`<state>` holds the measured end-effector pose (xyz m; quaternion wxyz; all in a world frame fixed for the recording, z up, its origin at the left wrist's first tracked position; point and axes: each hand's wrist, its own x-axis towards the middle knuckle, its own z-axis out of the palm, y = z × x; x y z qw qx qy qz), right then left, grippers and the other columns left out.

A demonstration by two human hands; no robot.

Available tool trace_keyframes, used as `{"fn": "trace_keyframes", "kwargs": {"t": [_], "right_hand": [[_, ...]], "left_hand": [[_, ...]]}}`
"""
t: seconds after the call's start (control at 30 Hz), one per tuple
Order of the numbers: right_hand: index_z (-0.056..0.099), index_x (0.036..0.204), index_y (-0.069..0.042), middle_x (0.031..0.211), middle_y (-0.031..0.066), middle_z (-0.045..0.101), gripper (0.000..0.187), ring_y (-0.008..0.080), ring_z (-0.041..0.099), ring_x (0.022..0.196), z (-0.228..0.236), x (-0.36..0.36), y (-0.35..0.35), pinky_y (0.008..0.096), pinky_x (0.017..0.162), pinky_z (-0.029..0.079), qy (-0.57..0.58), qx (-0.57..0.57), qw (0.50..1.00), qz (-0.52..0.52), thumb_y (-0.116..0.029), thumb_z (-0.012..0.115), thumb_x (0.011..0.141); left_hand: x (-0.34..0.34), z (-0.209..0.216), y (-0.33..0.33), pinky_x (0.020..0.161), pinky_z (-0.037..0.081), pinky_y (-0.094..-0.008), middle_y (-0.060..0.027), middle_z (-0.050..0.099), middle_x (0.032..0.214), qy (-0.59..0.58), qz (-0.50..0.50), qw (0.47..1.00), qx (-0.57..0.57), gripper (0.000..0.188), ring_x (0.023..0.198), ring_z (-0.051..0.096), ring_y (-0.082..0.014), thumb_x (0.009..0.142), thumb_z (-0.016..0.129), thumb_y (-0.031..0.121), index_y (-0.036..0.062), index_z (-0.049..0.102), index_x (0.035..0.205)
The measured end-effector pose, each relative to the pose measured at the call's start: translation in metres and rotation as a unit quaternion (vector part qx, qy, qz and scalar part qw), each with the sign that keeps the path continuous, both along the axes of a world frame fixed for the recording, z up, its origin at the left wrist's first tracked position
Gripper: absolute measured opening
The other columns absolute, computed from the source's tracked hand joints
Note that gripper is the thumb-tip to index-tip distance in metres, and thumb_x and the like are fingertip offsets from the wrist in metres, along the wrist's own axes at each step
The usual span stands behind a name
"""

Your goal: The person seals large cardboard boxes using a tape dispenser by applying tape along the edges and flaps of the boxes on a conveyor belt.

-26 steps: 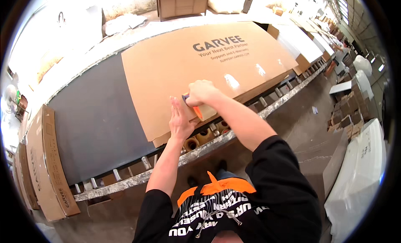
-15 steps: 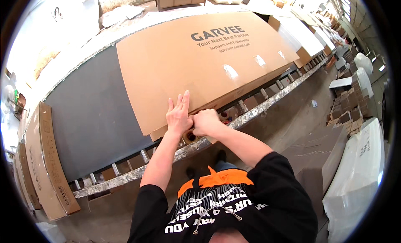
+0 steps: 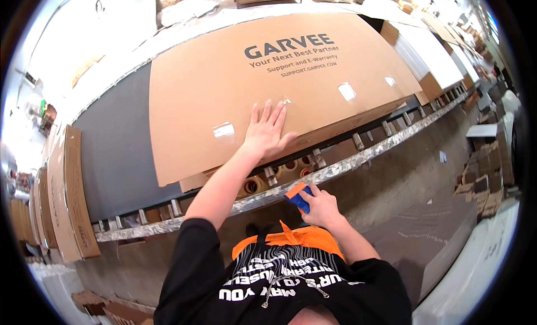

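Note:
A large flat cardboard box (image 3: 201, 84) with dark printing lies on the conveyor, with shiny pieces of clear tape (image 3: 224, 130) along its near side. My left hand (image 3: 265, 129) rests flat on the box near its front edge, fingers spread, between two of these pieces. Held in my right hand (image 3: 323, 206) is a small blue and orange hand tool (image 3: 298, 197); its exact kind is hard to make out. That hand is lower and to the right, off the box, near the conveyor's front rail (image 3: 358, 157).
Tape rolls (image 3: 254, 185) sit below the rollers. A dark belt (image 3: 114, 146) extends left of the box, where upright cartons (image 3: 67, 196) stand. White panels (image 3: 430, 54) lie on the conveyor to the right. A brown carton (image 3: 430, 235) and stacked cardboard (image 3: 482, 174) are at right.
My right hand has left the box's front edge and moved down and right, now showing the blue and orange tool. My left hand has shifted right and flattened onto the box.

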<state>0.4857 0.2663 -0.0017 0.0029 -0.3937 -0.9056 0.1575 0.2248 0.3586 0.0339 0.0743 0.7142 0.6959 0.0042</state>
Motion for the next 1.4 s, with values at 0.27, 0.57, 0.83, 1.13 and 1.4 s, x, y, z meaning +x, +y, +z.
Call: {"fn": "trace_keyframes", "kwargs": {"t": [0.27, 0.57, 0.83, 1.13, 1.4], "right_hand": [[0.065, 0.123, -0.015, 0.131, 0.0179, 0.057, 0.069, 0.0333, 0.062, 0.08, 0.045, 0.09, 0.096, 0.041, 0.069, 0.055, 0.293, 0.078, 0.952, 0.05, -0.011, 0.073, 0.054], [0.068, 0.118, -0.018, 0.131, 0.0195, 0.059, 0.064, 0.0274, 0.061, 0.074, 0.119, 0.119, 0.188, 0.0357, 0.062, 0.052, 0.392, 0.196, 0.87, 0.228, -0.005, 0.07, 0.055], [0.069, 0.116, -0.019, 0.134, 0.0177, 0.058, 0.066, 0.0289, 0.063, 0.081, 0.128, 0.078, 0.178, 0.0371, 0.069, 0.055, 0.358, 0.141, 0.861, 0.332, -0.006, 0.071, 0.052], [0.068, 0.115, -0.019, 0.136, 0.0149, 0.055, 0.062, 0.0286, 0.058, 0.083, 0.152, 0.008, 0.165, 0.0404, 0.076, 0.053, 0.247, 0.124, 0.836, 0.475, -0.006, 0.067, 0.055], [0.069, 0.112, -0.018, 0.14, 0.0106, 0.051, 0.06, 0.0298, 0.057, 0.097, 0.148, -0.015, 0.201, 0.0428, 0.08, 0.054, 0.047, 0.159, 0.869, 0.466, -0.004, 0.072, 0.053]], "left_hand": [[-0.006, -0.025, 0.089, 0.122, -0.001, -0.0438, -0.0095, 0.016, 0.164, -0.017, 0.166, 0.986, 0.019, 0.078, 0.152, 0.005, -0.0267, 0.099, 0.024, 0.06, 0.0061, 0.021, 0.155], [0.153, 0.042, 0.004, 0.076, 0.053, -0.0274, -0.0064, 0.069, 0.095, -0.851, 0.212, 0.479, -0.031, 0.041, 0.08, 0.066, -0.0134, 0.099, 0.056, 0.039, 0.001, 0.067, 0.11], [0.144, 0.042, -0.04, 0.073, 0.053, -0.0258, -0.0037, 0.068, 0.091, -0.896, 0.218, 0.385, 0.035, 0.022, 0.08, 0.064, -0.0095, 0.099, 0.062, 0.023, 0.0019, 0.064, 0.1], [0.063, 0.022, -0.106, 0.054, 0.045, -0.0217, -0.0028, 0.064, 0.072, -0.527, 0.472, 0.556, 0.436, 0.012, 0.06, 0.055, -0.0072, 0.098, 0.057, 0.008, 0.0029, 0.064, 0.09], [-0.033, -0.051, -0.167, 0.058, 0.05, -0.0391, -0.0089, 0.067, 0.072, -0.013, 0.584, 0.645, 0.493, 0.023, 0.061, 0.065, -0.0269, 0.094, 0.065, 0.032, 0.0098, 0.065, 0.087]]}}
